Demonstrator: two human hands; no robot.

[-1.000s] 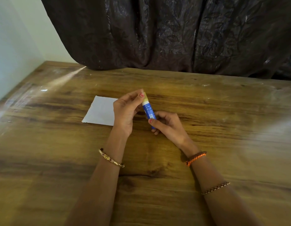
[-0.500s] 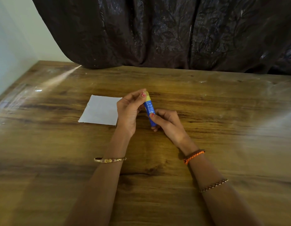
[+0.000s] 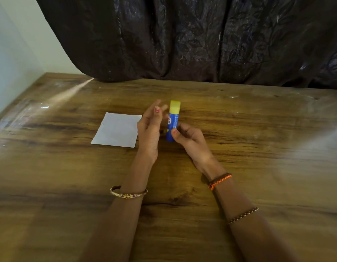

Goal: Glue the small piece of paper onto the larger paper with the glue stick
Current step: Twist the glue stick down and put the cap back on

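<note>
right hand [image 3: 188, 140] grips the blue glue stick [image 3: 172, 125] upright at centre frame, yellow cap up; left hand [image 3: 148, 129] loosely open just left of it, beside the paper [image 3: 116, 130].

Table [image 3: 258, 148] glossy wood (glare streaks); paper [image 3: 116, 130] matt; glue stick [image 3: 172, 125] smooth plastic; curtain [image 3: 182, 38] sheeny cloth.

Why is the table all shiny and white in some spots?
Head view: light glares off the glossy table, leaving a pale streak far left and a haze at the right edge; the left hand has blurry fingertips, while the glue stick looks sharper.
</note>
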